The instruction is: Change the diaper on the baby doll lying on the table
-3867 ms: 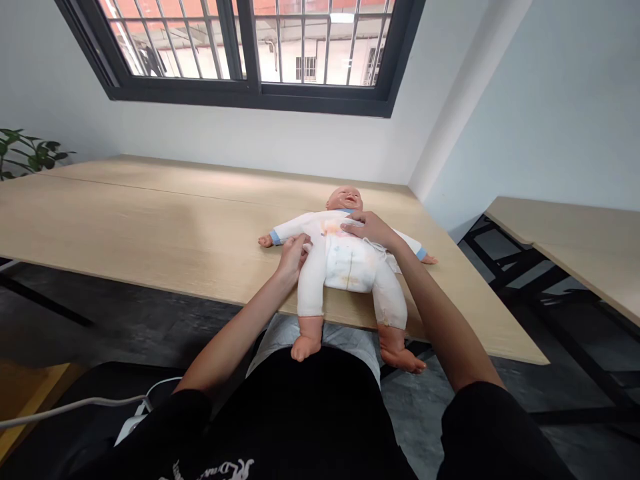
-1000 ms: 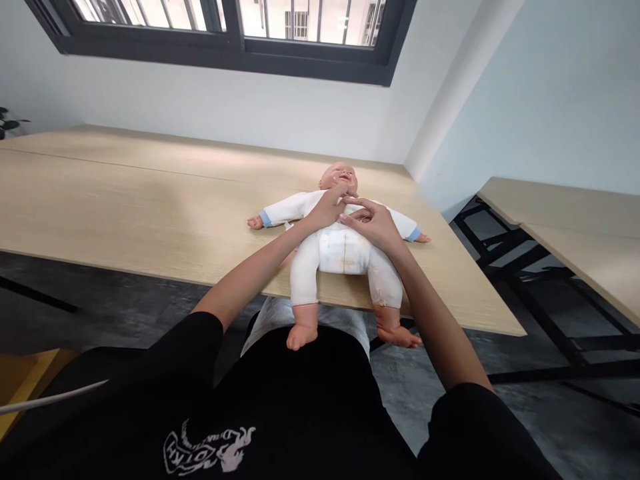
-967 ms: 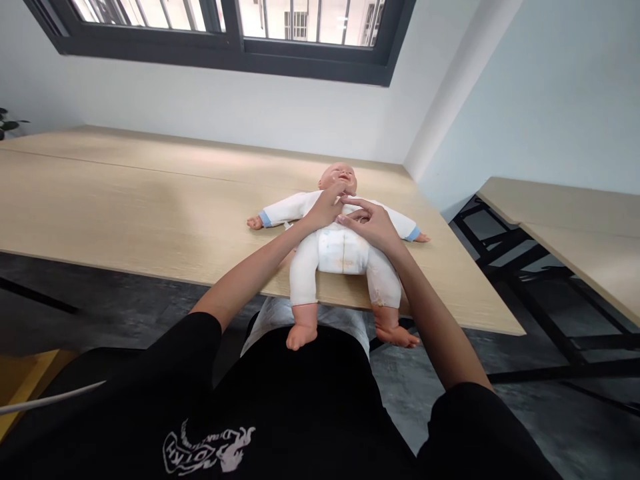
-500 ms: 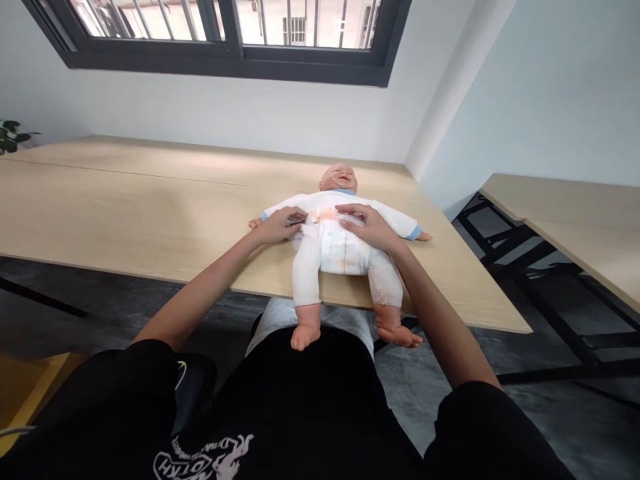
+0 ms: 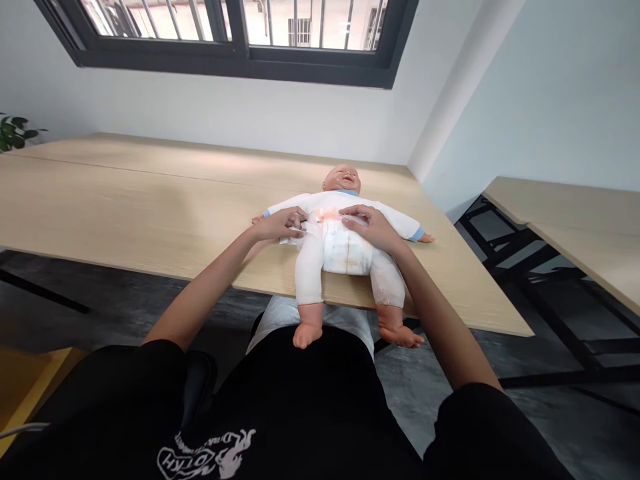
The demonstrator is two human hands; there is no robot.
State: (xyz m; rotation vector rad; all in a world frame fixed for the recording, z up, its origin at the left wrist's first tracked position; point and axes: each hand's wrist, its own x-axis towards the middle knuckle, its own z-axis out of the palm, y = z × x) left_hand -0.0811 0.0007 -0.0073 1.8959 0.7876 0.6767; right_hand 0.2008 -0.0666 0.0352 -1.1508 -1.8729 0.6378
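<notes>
A baby doll in a white top with blue cuffs lies on its back, its legs over the table's front edge. Round its hips is a white diaper with a coloured print at the waist. My left hand is closed at the diaper's left side, pinching the thin white side flap, which is pulled outward. On the diaper's right front rests my right hand, its fingers curved and the thumb apart from them. What lies under that palm is hidden.
The doll lies on a pale wooden table below a dark-framed window. Another table with black legs stands at the right. A plant shows at the far left, a yellow box-like thing at lower left.
My left hand has pulled the diaper's side flap a little outward to the left, so more of it shows. My right hand stays on the diaper's front. The view has shifted slightly.
</notes>
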